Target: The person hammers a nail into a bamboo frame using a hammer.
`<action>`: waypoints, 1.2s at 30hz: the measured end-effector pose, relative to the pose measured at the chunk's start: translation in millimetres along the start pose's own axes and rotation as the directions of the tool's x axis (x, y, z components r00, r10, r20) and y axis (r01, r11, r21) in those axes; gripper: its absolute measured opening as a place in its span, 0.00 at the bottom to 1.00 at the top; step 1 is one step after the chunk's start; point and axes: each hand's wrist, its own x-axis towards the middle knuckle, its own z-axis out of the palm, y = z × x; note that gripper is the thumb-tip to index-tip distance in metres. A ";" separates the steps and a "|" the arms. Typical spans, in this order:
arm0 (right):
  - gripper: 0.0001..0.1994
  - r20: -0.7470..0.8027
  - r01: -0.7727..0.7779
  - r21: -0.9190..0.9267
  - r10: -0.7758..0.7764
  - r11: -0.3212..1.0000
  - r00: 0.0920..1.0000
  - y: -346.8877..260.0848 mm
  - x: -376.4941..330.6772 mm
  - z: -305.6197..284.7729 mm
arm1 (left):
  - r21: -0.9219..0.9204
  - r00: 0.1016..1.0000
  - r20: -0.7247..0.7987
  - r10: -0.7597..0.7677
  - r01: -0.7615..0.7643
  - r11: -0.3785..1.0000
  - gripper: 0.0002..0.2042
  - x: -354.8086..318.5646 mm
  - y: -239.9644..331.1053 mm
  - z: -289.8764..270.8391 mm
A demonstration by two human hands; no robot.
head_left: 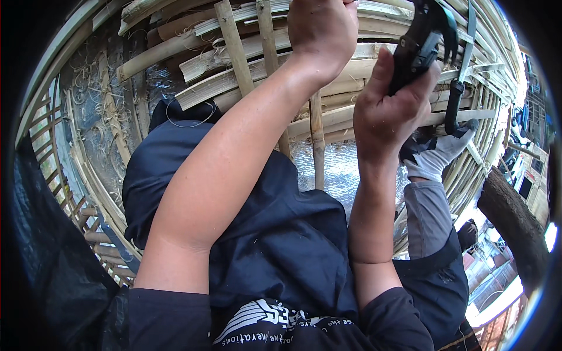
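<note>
My left hand [323, 26] reaches up to the top edge of the picture, over the split bamboo strips [252, 50]. It looks curled closed, but most of its fingers and whatever they grip are cut off. To its right, raised above the strips, my right hand [392, 111] is wrapped round a black device with a curved band [413, 52]; its exact kind does not show. Close beside that hand is another person's gloved hand [442, 153], below a long blade [470, 35] with a hooked black handle [453, 106].
Crossing bamboo slats [234, 47] form a lattice over shiny silver sheeting [328, 164]. Curled shavings [105, 88] lie at the left. A wire loop [190, 120] rests by my dark-clothed leg [175, 158]. A thick log [515, 216] stands at the right, and black sheeting [52, 251] hangs at the left.
</note>
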 end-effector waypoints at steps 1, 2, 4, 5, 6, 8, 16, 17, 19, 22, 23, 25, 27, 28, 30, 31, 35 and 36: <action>0.13 0.143 -0.063 -0.126 0.081 0.990 0.986 -5.7 2.7 -2.3 | -0.002 1.000 -0.003 0.002 -0.002 1.000 0.06 1.1 0.3 -0.8; 0.12 0.213 -0.061 -0.111 0.083 0.992 0.974 -0.3 3.8 -0.9 | -0.027 1.000 0.006 -0.023 0.024 0.999 0.06 1.4 0.9 -1.6; 0.10 0.193 -0.055 -0.054 0.064 0.997 0.979 0.1 4.1 0.3 | -0.070 0.997 0.026 -0.075 0.076 0.995 0.05 1.2 -0.5 -3.0; 0.12 0.147 -0.086 -0.010 0.086 0.996 0.985 -5.0 1.2 -7.6 | -0.065 0.997 0.024 -0.073 0.074 0.995 0.05 2.5 -1.6 -1.6; 0.12 0.035 -0.026 0.005 0.026 1.000 0.999 -1.7 1.5 -3.3 | -0.035 1.000 -0.003 -0.031 0.031 0.999 0.05 4.8 -1.6 1.3; 0.14 -0.011 0.021 -0.001 -0.021 1.000 1.000 -0.3 8.0 1.5 | 0.005 0.999 -0.020 0.028 -0.028 1.000 0.06 3.8 -0.8 1.4; 0.16 -0.025 0.034 -0.056 -0.036 0.998 0.999 1.5 -3.1 4.8 | 0.019 1.000 -0.006 -0.008 0.008 1.000 0.05 2.0 1.1 -1.3; 0.14 0.128 -0.012 -0.132 0.029 0.991 0.991 -0.9 0.4 2.7 | 0.016 1.000 -0.011 -0.004 0.004 1.000 0.05 2.9 0.8 -1.8; 0.12 0.233 0.012 -0.146 0.023 0.989 0.972 6.0 5.6 6.4 | 0.014 0.994 0.068 -0.087 0.086 0.996 0.06 1.8 -0.8 -3.2; 0.13 0.025 0.009 -0.051 -0.007 0.999 1.000 1.4 4.0 -0.8 | -0.036 1.000 0.009 -0.012 0.012 0.999 0.05 3.5 -0.8 0.9; 0.14 -0.046 0.061 -0.060 -0.064 0.996 0.997 4.7 5.6 0.6 | -0.047 1.000 -0.003 -0.013 0.013 0.999 0.05 1.8 1.3 2.0; 0.15 0.161 -0.037 -0.117 0.055 0.992 0.985 2.4 2.8 0.4 | -0.013 1.000 -0.017 0.021 -0.022 1.000 0.05 -0.4 0.0 -1.1; 0.15 0.235 0.004 -0.124 0.025 0.992 0.972 6.9 6.6 1.9 | -0.007 0.995 0.042 -0.087 0.088 0.996 0.06 1.1 -0.6 -1.1; 0.14 0.176 -0.028 -0.073 0.041 0.997 0.984 1.7 5.2 -2.5 | -0.015 0.994 0.080 -0.073 0.074 0.997 0.06 -0.5 -1.0 -3.2; 0.12 0.001 -0.007 -0.015 0.007 1.000 1.000 -3.8 3.4 -2.1 | -0.004 0.997 0.058 -0.055 0.056 0.998 0.06 -0.2 -1.4 -4.0; 0.12 0.001 -0.004 -0.018 0.004 1.000 1.000 -2.0 4.5 -1.0 | -0.002 0.999 0.030 -0.036 0.036 0.999 0.06 0.8 -0.6 -2.4; 0.13 0.324 0.014 -0.221 0.060 0.975 0.944 7.0 4.7 -0.2 | 0.019 0.997 0.042 -0.060 0.059 0.998 0.07 1.5 -2.8 -1.8; 0.14 0.209 -0.007 -0.138 0.036 0.990 0.977 3.6 1.5 -3.8 | 0.009 1.000 0.026 -0.017 0.017 1.000 0.06 0.1 -3.6 -1.9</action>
